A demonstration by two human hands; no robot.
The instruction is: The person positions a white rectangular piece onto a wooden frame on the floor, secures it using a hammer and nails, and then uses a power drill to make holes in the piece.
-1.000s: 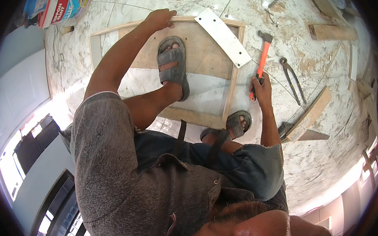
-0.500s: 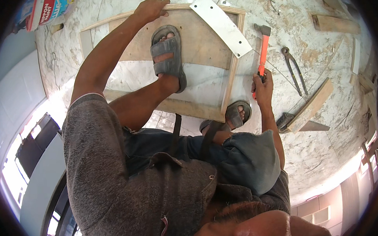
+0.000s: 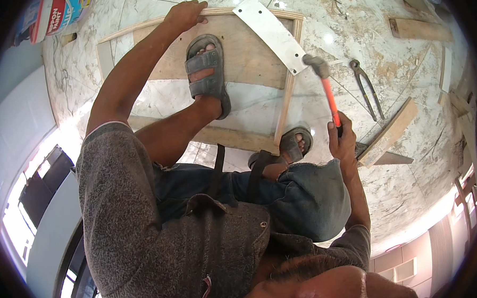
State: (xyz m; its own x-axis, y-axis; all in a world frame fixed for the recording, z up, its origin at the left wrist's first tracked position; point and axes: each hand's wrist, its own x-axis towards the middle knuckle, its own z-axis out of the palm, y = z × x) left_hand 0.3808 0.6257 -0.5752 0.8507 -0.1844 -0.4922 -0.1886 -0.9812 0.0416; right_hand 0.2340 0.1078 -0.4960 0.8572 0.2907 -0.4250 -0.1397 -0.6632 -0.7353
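Note:
A wooden frame [image 3: 282, 112] with a plywood panel lies flat on the marble floor. My left hand [image 3: 186, 14] grips the frame's far top rail. My right hand [image 3: 342, 140] holds a hammer [image 3: 326, 89] with an orange handle; its metal head is by the lower end of a white flat strip [image 3: 269, 33] lying across the frame's right corner. One sandalled foot [image 3: 207, 73] stands on the panel inside the frame. The other sandalled foot [image 3: 296, 144] rests by the frame's near right corner.
Pincers [image 3: 367, 87] lie on the floor right of the hammer. A timber offcut [image 3: 389, 132] lies near my right hand, with more wood pieces [image 3: 418, 28] at the upper right. A paint container [image 3: 57, 13] is at the upper left. Sawdust covers the floor.
The hammer has swung left and down, its head now close to the white strip at the frame's corner. My left hand still holds the top rail.

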